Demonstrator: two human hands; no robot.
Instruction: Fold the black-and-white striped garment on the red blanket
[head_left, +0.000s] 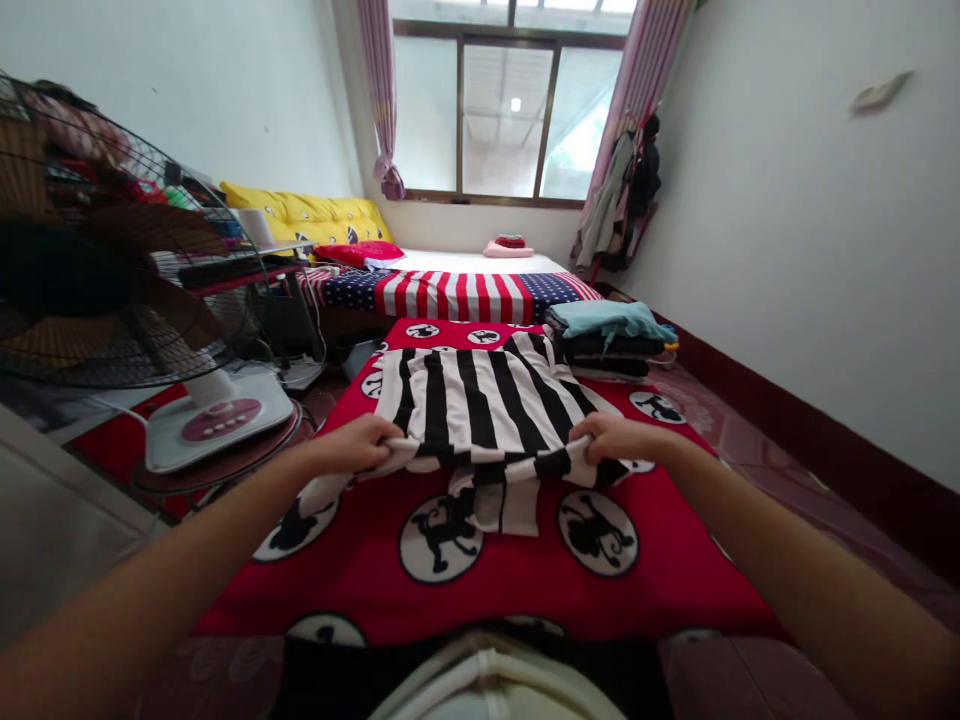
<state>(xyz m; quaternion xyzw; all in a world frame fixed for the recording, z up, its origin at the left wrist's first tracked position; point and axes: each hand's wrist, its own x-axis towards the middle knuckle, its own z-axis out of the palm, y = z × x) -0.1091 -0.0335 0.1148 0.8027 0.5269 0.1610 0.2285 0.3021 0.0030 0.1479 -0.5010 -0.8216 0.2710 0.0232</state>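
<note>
A black-and-white striped garment lies spread on a red cloth with round black-and-white monkey prints. My left hand is closed on the garment's near left edge. My right hand is closed on its near right edge. Both hands bunch the fabric, and a loose striped flap hangs down between them toward me.
A stack of folded clothes with a light blue piece on top sits at the cloth's far right corner. A standing fan with a white base rises at the left. A flag-patterned bed and a window lie beyond. A wall runs along the right.
</note>
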